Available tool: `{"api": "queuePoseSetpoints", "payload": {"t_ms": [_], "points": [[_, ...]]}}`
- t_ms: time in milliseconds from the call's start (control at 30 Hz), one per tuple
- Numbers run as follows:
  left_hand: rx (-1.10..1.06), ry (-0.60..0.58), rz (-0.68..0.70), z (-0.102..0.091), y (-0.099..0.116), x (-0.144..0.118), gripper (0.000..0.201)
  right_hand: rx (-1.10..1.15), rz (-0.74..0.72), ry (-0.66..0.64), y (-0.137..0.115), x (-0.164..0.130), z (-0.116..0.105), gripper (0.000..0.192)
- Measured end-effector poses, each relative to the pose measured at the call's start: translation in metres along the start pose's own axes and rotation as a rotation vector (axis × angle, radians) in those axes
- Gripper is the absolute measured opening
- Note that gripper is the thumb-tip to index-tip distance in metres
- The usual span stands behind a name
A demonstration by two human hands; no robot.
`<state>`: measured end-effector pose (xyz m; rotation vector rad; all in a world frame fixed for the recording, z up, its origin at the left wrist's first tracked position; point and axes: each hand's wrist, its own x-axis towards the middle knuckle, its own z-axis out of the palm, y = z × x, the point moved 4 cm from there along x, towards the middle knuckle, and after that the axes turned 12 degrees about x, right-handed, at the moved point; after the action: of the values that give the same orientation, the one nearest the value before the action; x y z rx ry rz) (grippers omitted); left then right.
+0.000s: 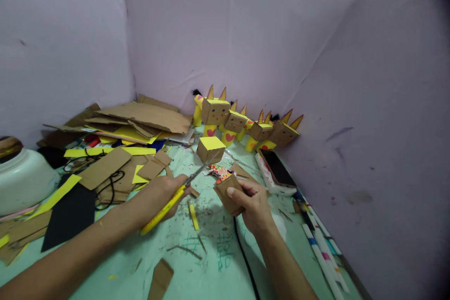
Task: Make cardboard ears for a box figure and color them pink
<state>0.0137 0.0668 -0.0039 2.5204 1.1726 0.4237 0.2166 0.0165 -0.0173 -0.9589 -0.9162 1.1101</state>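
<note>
My left hand [167,192] is closed on a pair of scissors [168,208] with yellow handles, their blades pointing away and slightly right. In my right hand [255,204] I hold a small folded cardboard piece [229,197], thumb pressed on its near face. Just behind that piece lies a colourful patterned object [222,173], partly hidden, so its kind is unclear. A small cardboard box [211,152] with a yellow top sits beyond the scissor tips. From below the cardboard piece a black cord [246,260] runs to the near edge of view.
Several cardboard animal figures [216,112] with horns stand along the back wall. Cardboard sheets [147,115] and yellow paper scraps are piled at left, beside a white rounded container [26,180]. On the right lie a phone [277,167] on a white box and several markers [321,255].
</note>
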Motion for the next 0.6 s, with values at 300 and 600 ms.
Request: {"api": "queuePoseSetpoints", "payload": {"t_ms": [300, 600], "points": [[-0.602, -0.005, -0.096, -0.002, 0.027, -0.007, 0.034, -0.141, 0.160, -0.190, 0.012, -0.014, 0.027, 0.015], [-0.590, -0.031, -0.109, 0.006, 0.035, -0.010, 0.033, -0.127, 0.287, -0.323, 0.023, -0.025, 0.043, 0.018]]}}
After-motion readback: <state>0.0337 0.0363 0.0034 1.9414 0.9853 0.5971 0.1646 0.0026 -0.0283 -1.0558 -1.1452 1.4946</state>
